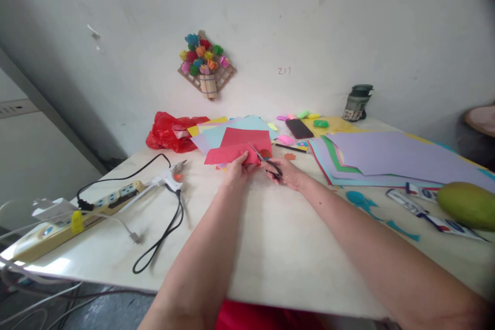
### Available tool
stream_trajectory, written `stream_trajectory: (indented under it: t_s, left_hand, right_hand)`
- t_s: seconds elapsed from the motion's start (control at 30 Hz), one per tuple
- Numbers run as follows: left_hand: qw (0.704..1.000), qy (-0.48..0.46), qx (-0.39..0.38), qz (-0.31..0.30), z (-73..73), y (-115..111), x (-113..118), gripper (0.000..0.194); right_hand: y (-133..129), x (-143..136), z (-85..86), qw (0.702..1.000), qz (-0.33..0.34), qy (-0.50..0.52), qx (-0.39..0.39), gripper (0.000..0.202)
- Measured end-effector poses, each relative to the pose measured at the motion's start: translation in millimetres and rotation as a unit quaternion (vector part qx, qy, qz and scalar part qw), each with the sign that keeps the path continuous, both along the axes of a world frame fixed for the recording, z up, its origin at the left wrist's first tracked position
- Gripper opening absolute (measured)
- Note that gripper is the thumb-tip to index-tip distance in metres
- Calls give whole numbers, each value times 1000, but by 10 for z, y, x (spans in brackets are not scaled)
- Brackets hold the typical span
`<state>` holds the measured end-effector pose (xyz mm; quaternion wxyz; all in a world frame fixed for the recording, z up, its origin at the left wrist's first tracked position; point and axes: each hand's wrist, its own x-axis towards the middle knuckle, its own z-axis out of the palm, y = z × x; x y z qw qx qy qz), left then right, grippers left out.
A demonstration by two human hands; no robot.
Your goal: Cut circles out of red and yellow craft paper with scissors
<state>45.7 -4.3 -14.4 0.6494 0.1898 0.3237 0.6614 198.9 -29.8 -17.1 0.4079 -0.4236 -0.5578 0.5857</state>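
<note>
In the middle of the table my left hand (238, 169) grips the near edge of a piece of red paper (226, 154), its thumb on top. My right hand (285, 172) is closed round the handles of a pair of scissors (264, 159). Their blades are parted and point up and left at the right part of the red paper. Behind it lies a larger red sheet (247, 137), partly covered; whether the two are one piece I cannot tell. Several pastel sheets (216, 136) spread out beneath.
A glue gun (172, 180) and a power strip (110, 201) with cables lie at left. Stacked coloured paper (386, 152), blue paper scraps (359, 199), tubes (406, 202) and a green mango (467, 205) occupy the right. Behind are a phone (299, 129), a bottle (358, 103) and a red plastic bag (170, 133).
</note>
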Motion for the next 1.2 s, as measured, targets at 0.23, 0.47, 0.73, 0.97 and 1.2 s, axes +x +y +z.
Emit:
stream_trajectory:
  t_s: [0.23, 0.47, 0.73, 0.97, 1.2]
  left_hand:
    - [1000, 8, 8, 8, 46, -37, 3, 9]
    - [999, 22, 23, 1, -12, 1, -16, 10]
    - [999, 34, 8, -9, 25, -40, 6, 8]
    - [999, 36, 27, 3, 49, -30, -42, 7]
    - [999, 7, 35, 38, 39, 48, -82, 15]
  right_hand:
    - [-71, -8, 100, 1000, -1, -12, -8, 29]
    - [-59, 28, 117, 1000, 10, -15, -15, 33]
    - [-37, 38, 100, 999, 19, -30, -2, 40]
    - [6, 207, 133, 996, 73, -40, 16, 45]
    - [47, 774, 371, 985, 147, -84, 24, 38]
